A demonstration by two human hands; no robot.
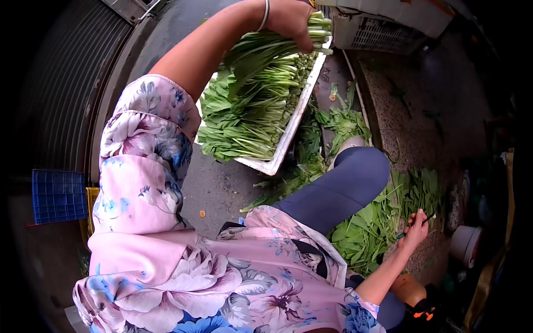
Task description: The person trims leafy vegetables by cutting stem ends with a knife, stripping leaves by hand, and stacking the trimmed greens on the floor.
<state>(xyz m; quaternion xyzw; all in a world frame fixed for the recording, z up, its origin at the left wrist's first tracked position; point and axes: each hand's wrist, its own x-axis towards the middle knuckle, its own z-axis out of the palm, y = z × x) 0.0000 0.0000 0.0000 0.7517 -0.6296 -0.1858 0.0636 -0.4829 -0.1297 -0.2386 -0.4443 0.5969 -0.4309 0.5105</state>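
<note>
My left hand (290, 23) is closed around a bunch of leafy greens (261, 53), its pale cut stems sticking out past the fingers. The bunch is over a white foam box (270, 166), on top of rows of similar greens (244, 116) with leaves to the left and stems to the right. Low on the right, my right hand (412, 230) is closed on a slim tool with a teal end and a dark tip, apparently a small knife (400, 236). Beside that hand is a pile of loose greens (366, 233) on the ground.
Trimmed leaves (344, 125) litter the ground beyond my bent knee (361, 172). A blue crate (58, 195) is at the left near a roller shutter (55, 83). A white crate (372, 33) stands at the top right, and a pale tub (465, 244) at the far right.
</note>
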